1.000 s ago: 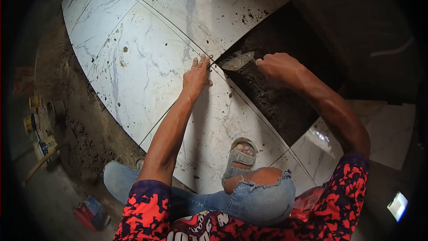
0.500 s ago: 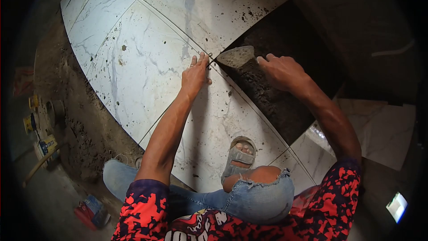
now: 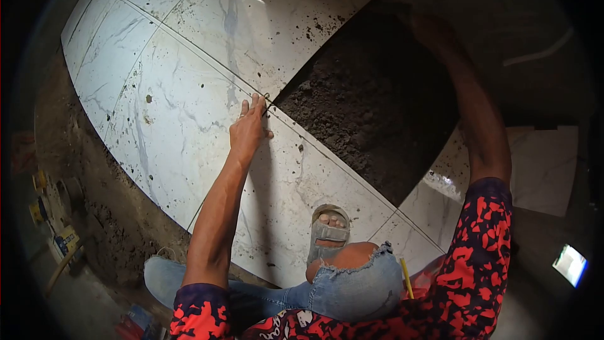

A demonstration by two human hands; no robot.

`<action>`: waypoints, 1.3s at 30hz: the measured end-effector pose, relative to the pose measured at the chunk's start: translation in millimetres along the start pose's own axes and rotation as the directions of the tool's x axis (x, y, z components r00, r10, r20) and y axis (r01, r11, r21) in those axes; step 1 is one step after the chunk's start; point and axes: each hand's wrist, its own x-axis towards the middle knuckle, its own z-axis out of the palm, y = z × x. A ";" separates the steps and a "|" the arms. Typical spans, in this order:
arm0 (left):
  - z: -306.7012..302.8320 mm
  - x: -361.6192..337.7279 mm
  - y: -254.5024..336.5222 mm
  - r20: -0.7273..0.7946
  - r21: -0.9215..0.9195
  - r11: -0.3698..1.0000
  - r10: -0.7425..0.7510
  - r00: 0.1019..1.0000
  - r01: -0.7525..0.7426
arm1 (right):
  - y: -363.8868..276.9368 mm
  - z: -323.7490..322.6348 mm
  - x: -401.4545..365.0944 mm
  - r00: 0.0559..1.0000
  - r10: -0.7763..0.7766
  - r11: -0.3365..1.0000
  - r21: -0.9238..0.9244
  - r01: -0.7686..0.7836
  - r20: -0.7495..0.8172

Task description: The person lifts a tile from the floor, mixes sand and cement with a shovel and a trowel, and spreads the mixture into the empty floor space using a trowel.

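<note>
My left hand (image 3: 248,127) rests on a white marbled floor tile (image 3: 182,113), fingers apart, by the tile corner. Its fingertips are close to a small loop (image 3: 267,96) that I cannot identify. My right hand (image 3: 434,33) is stretched to the far right, deep in shadow, closed round a trowel (image 3: 395,10) whose blade shows only dimly. The trowel is at the far corner of a square gap between tiles, filled with dark, crumbly bedding (image 3: 340,107).
Dark crumbs lie scattered over the tiles. My sandalled foot (image 3: 329,233) stands on a near tile. Bare rough ground (image 3: 113,208) runs along the left, with a yellow-marked tool (image 3: 65,239). A loose tile (image 3: 544,170) and a lit screen (image 3: 570,266) are at right.
My right hand has carried the trowel from the gap's left corner to its far, shadowed corner. The left hand stays on the tile while the view has shifted slightly.
</note>
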 end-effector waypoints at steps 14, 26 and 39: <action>0.8 0.3 6.3 0.025 -0.056 0.998 -0.002 1.000 0.003 | -100.4 34.3 -271.4 0.935 -0.032 0.409 0.858 -0.310 0.353; -0.7 2.0 4.6 0.033 0.062 0.998 0.016 0.999 -0.018 | -173.9 4.2 -247.7 0.755 -0.368 0.352 0.833 -0.427 0.543; -3.1 0.4 8.1 0.031 0.049 0.999 0.012 0.999 -0.014 | -136.2 25.7 -368.7 0.721 -0.211 0.485 0.711 -0.510 0.660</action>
